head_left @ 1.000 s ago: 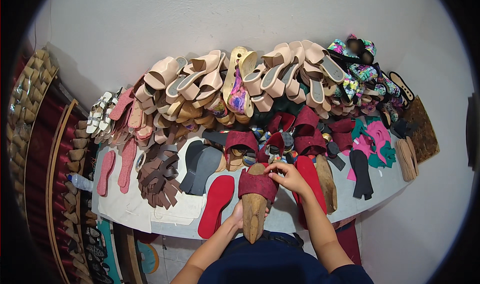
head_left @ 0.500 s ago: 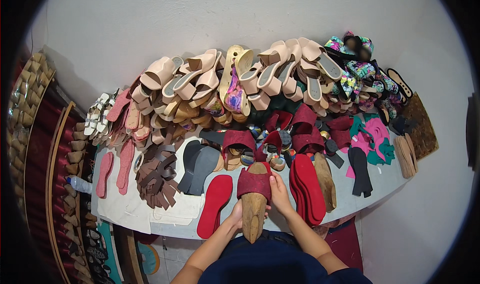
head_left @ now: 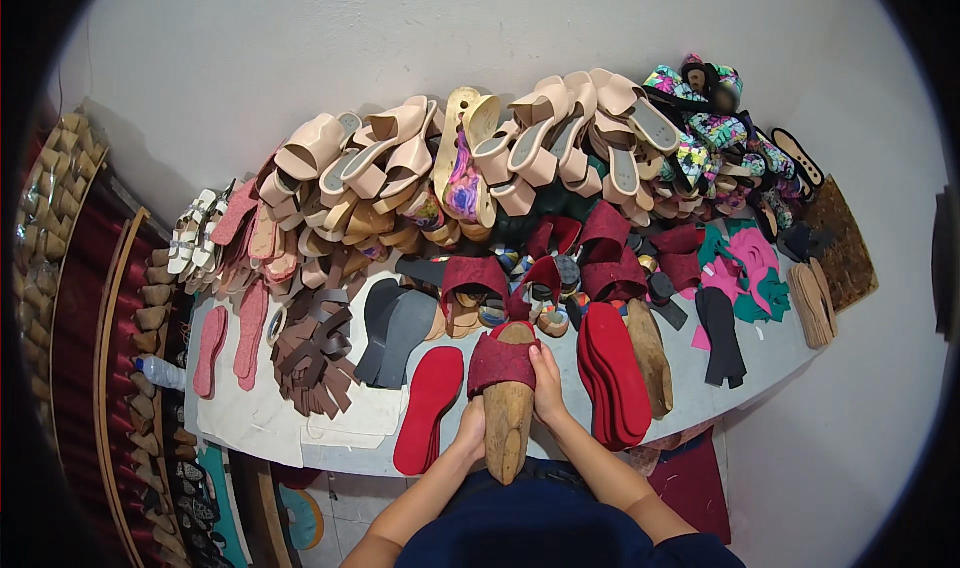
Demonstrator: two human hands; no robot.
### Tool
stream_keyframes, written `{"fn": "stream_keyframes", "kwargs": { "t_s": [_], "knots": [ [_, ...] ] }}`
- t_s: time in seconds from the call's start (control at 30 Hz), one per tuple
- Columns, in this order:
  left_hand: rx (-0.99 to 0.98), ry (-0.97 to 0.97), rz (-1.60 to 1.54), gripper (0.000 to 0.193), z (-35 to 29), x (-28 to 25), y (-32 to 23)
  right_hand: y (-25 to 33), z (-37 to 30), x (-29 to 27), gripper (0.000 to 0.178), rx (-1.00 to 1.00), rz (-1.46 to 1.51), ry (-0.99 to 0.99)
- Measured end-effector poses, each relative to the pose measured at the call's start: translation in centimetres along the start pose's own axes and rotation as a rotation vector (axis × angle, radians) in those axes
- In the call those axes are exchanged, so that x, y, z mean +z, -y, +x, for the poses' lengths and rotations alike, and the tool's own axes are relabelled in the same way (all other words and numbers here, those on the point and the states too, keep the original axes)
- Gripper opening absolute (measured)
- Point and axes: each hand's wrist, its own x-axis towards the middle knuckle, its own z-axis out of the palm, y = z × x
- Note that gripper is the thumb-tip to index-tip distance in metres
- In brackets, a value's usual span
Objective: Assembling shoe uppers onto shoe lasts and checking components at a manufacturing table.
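A wooden shoe last is held close to my body over the table's front edge, its narrow end toward me. Across its far part lies a dark red strap. My left hand is closed round the last's left side, the fingers partly hidden beneath. On the other side my right hand grips it, thumb along the strap's right edge. Stacked red soles lie to the left of the last, and another red stack to its right. Beside that rests a second wooden last.
Heeled beige sandals and patterned ones are piled along the wall. Dark red straps, brown strips, grey soles, pink soles and fabric scraps cover the table. Shelves of lasts stand left.
My right hand has shifted slightly along the last, its thumb now nearer the strap's edge. The last stays in both hands in nearly the same place.
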Motion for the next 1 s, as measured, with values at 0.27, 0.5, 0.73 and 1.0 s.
{"fn": "stream_keyframes", "kwargs": {
  "t_s": [0.27, 0.5, 0.73, 1.0],
  "knots": [
    [0.213, 0.048, -0.223, 0.031, 2.1, -6.1, 1.9, 0.4, -0.2, -0.1, 0.032, 0.041, 0.087, 0.016],
    [0.294, 0.034, 0.090, 0.040, 1.7, -1.4, -4.9, 0.5, 0.0, -0.9, 0.033, 0.049, 0.090, 0.045],
    [0.285, 0.212, 0.058, 0.032, 2.5, -1.0, -4.9, 1.5, -0.2, -0.5, 0.035, 0.047, 0.088, 0.081],
    [0.262, 0.262, -0.183, 0.029, 4.1, -1.4, -3.2, 1.3, -0.1, -0.2, 0.034, 0.045, 0.073, 0.118]
  ]
}}
